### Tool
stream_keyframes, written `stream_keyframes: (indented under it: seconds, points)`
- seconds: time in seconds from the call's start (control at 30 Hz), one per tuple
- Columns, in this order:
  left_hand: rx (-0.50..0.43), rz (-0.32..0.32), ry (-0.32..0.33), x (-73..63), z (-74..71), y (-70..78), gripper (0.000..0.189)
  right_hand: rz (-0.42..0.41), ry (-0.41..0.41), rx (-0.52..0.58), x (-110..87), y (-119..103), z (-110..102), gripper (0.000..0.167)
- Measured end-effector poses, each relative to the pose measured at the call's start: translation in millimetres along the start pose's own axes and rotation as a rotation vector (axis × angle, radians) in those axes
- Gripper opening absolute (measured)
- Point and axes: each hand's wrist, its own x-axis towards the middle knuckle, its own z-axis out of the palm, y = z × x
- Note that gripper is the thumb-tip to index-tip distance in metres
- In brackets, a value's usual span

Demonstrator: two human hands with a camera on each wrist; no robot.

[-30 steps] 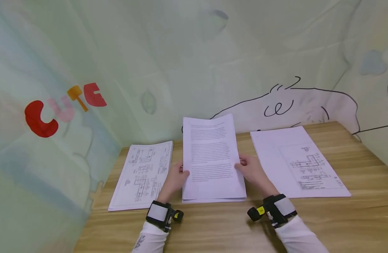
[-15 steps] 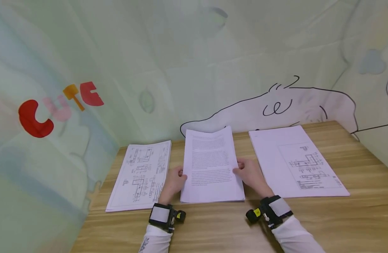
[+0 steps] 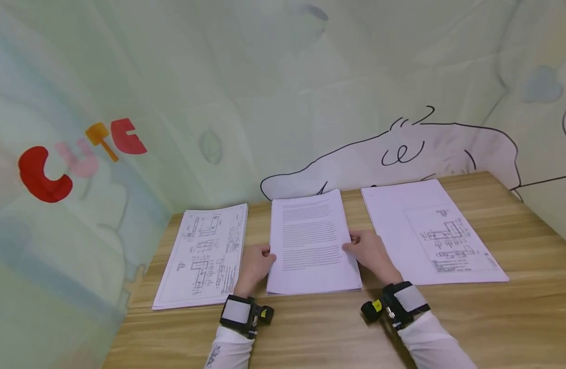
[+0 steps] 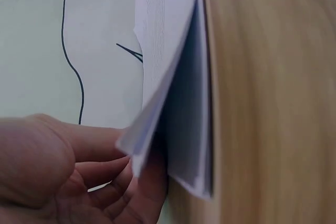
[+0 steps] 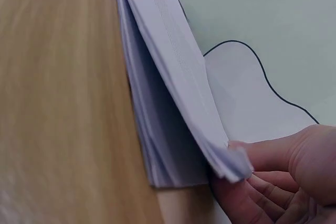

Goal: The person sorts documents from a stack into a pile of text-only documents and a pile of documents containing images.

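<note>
A stack of printed text sheets [image 3: 310,241] lies in the middle of the table, its page facing up. My left hand [image 3: 254,266] pinches its left edge and my right hand [image 3: 369,252] pinches the right edge, thumbs on top. In the left wrist view, the upper sheets [image 4: 176,51] bend up between thumb and fingers, with a gap above the lower sheets [image 4: 191,145]. The right wrist view shows the same: raised upper sheets [image 5: 178,77] in the pinch, lower sheets [image 5: 157,145] apart beneath.
To the left lies a pile of technical drawings [image 3: 200,256]. On the right is another pile of drawings [image 3: 435,236], fanned wider. Behind the wooden table [image 3: 320,333] hangs a printed cloth [image 3: 246,102] close to the sheets' far edge.
The text sheets have come down from a raised, tilted position onto the table. Both hands keep hold of the edges. The lower sheet that stuck out at the front shows less now.
</note>
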Motion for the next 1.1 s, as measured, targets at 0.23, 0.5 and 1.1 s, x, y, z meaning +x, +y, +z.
stream_keyframes:
  seconds: [0.23, 0.5, 1.1]
  points:
    - [0.035, -0.028, -0.011, 1.5, 5.1, 2.4, 0.031, 0.035, -0.006, -0.016, -1.9, -1, -5, 0.050]
    - [0.036, -0.040, 0.005, 2.2, 5.1, 2.8, 0.036, 0.012, 0.028, -0.109, -3.5, -3, -4, 0.045]
    - [0.032, -0.012, 0.106, -2.3, -12.9, -0.8, 0.038, -0.028, 0.137, -0.109, -7.2, -9, -5, 0.052]
